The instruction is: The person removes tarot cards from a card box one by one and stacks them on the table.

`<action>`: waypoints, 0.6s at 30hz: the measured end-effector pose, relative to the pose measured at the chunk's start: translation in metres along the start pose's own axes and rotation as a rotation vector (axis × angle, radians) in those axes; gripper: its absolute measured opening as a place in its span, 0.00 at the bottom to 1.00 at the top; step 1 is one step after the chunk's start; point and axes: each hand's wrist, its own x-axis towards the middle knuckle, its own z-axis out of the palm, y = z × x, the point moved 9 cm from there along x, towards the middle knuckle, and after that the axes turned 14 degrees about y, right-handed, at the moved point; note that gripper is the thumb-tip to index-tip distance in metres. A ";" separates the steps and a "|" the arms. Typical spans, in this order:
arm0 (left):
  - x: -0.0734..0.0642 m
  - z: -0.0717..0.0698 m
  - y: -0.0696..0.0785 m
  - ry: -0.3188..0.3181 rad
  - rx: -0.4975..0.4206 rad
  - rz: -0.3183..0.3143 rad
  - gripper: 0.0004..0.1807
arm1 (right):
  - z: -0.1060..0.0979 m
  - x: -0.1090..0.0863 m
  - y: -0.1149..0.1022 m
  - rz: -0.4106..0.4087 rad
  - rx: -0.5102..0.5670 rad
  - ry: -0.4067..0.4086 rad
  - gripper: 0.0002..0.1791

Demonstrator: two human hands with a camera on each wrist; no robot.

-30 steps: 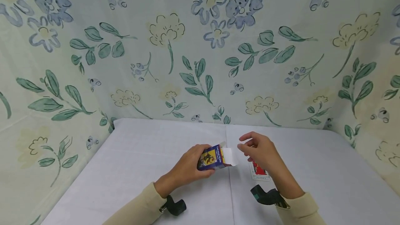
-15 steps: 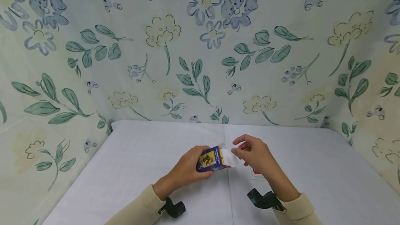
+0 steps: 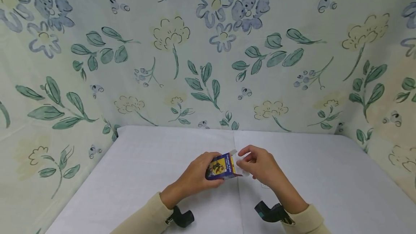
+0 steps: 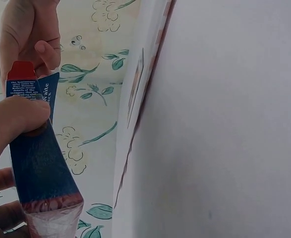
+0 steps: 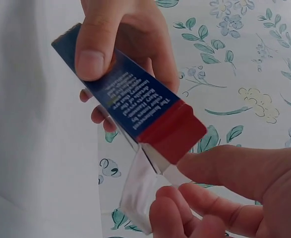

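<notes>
My left hand grips a blue tarot card box with a yellow picture panel, its thumb across the narrow side printed with small text. The box is tilted, its end pointing right. A red side flap and a white-lined lid flap stand out from that end. My right hand is right at the opening, thumb and forefinger bent towards each other with a gap between their tips. The thumb tip lies at the red flap's edge. A card lies on the table, mostly hidden beneath my right hand in the head view.
A white cloth with a centre crease covers the table. Floral fabric hangs behind it and at both sides. Black wrist cameras sit at both cuffs.
My right hand has come left and slightly down to the box's open end, covering most of the card on the table. My left hand and the box have stayed nearly in place.
</notes>
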 end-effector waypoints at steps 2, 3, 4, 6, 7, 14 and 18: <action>0.000 0.000 0.001 -0.001 -0.003 0.002 0.41 | 0.002 0.000 0.000 0.003 -0.001 -0.005 0.13; 0.000 0.000 0.001 -0.002 -0.001 0.003 0.41 | 0.003 -0.001 0.001 0.003 -0.001 -0.007 0.13; 0.000 0.000 0.002 -0.002 0.001 0.003 0.41 | 0.004 -0.001 0.001 0.003 -0.002 -0.008 0.13; 0.000 0.000 0.002 -0.002 0.005 0.003 0.41 | 0.006 -0.002 0.000 -0.004 -0.004 -0.008 0.13; 0.000 0.000 0.002 -0.002 0.007 0.003 0.41 | 0.006 -0.002 0.000 -0.009 -0.007 -0.008 0.13; -0.001 0.000 0.003 -0.006 0.005 0.007 0.41 | 0.011 -0.004 -0.001 -0.023 -0.006 -0.012 0.16; -0.001 0.000 0.004 -0.003 0.002 0.016 0.41 | 0.011 -0.004 0.001 -0.021 -0.017 -0.007 0.17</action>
